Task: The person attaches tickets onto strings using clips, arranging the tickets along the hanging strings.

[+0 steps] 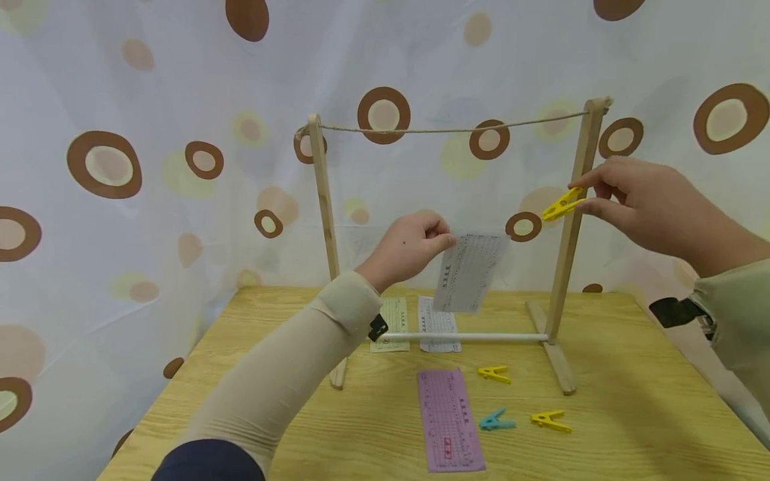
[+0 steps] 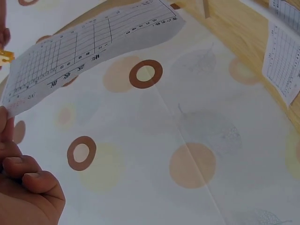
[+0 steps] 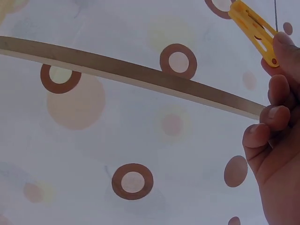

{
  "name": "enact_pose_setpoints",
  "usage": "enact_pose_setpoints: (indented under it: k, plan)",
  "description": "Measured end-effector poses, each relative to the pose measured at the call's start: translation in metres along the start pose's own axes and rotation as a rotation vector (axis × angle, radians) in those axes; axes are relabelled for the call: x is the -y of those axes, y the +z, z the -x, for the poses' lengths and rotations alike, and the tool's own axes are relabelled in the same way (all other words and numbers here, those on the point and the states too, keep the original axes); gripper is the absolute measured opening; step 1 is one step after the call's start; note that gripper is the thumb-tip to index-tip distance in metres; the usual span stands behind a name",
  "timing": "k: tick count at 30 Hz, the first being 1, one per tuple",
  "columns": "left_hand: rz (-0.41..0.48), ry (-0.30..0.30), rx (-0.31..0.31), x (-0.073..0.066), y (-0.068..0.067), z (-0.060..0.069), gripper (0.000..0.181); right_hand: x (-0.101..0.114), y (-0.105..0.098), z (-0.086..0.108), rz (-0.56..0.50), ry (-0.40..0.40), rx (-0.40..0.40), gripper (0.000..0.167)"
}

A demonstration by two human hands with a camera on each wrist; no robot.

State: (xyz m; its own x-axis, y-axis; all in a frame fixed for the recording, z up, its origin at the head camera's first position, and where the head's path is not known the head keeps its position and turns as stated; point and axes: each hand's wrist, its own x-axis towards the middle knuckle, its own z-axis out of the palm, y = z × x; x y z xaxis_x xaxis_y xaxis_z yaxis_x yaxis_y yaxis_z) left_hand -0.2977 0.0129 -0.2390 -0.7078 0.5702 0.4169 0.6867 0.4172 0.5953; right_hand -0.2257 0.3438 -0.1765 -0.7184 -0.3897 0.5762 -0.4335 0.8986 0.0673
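Above the wood-grain tabletop point(image 1: 259, 307), the left hand point(image 1: 409, 247) pinches a white paper slip point(image 1: 469, 274) by one corner, so it hangs; the right hand point(image 1: 650, 207) pinches a yellow plastic clothespin point(image 1: 559, 207), nose free.

The left sleeve point(image 1: 289, 364) hid one end of the bar point(image 1: 481, 337). The surface point(image 1: 631, 407) was cut off at its near edge, the pink slip point(image 1: 448, 417) too finely printed to read.

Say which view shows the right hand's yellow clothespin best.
The right wrist view: the yellow clothespin looks largest there, though the right hand covers part of one end. The head view shows it small, pinched in that hand; the left wrist view catches only a bit at the left edge.
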Motion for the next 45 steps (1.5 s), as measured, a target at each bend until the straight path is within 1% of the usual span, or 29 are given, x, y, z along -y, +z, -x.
enact_pose_setpoints:
  k: [4,5,9,13,15,18,23,28,33,36,40,42,45]
  plan:
    - [0.000,-0.003,-0.002,-0.009,0.002,-0.015,0.014,0.000,-0.014,-0.013,0.048,-0.006,0.003,0.022]
    - [-0.003,-0.003,-0.002,-0.012,0.002,-0.019,0.014,0.000,-0.018,-0.016,0.060,-0.006,0.005,0.026]
    - [-0.026,0.002,-0.006,-0.019,0.003,-0.033,0.015,-0.001,-0.033,-0.029,0.092,-0.006,0.009,0.026]
    - [-0.016,0.005,-0.037,-0.023,0.004,-0.046,0.015,-0.001,-0.046,-0.041,0.102,-0.011,-0.001,0.013]
    - [-0.008,0.010,-0.048,-0.024,0.004,-0.052,0.015,0.000,-0.051,-0.047,0.108,-0.016,-0.010,0.009]
    - [0.001,0.019,-0.057,-0.027,0.004,-0.061,0.016,0.000,-0.059,-0.055,0.113,-0.006,-0.010,0.008]
    - [0.041,0.008,-0.090,-0.034,0.004,-0.075,0.019,-0.001,-0.068,-0.069,0.116,0.029,-0.006,0.011]
    - [0.052,-0.011,-0.110,-0.042,0.003,-0.088,0.020,-0.002,-0.075,-0.082,0.125,0.056,-0.005,0.015]
    - [0.060,-0.040,-0.136,-0.050,0.002,-0.096,0.019,0.001,-0.079,-0.096,0.135,0.030,-0.002,0.015]
    - [0.052,-0.054,-0.153,-0.053,0.003,-0.100,0.018,0.006,-0.080,-0.104,0.136,0.022,0.027,0.015]
    - [0.055,-0.041,-0.183,-0.055,0.004,-0.103,0.020,0.010,-0.080,-0.111,0.145,0.035,0.072,0.015]
    - [0.071,-0.028,-0.196,-0.056,0.004,-0.104,0.024,0.010,-0.080,-0.113,0.150,0.039,0.094,0.015]
    - [0.088,-0.018,-0.211,-0.057,0.005,-0.106,0.025,0.010,-0.078,-0.115,0.131,0.056,0.143,0.016]
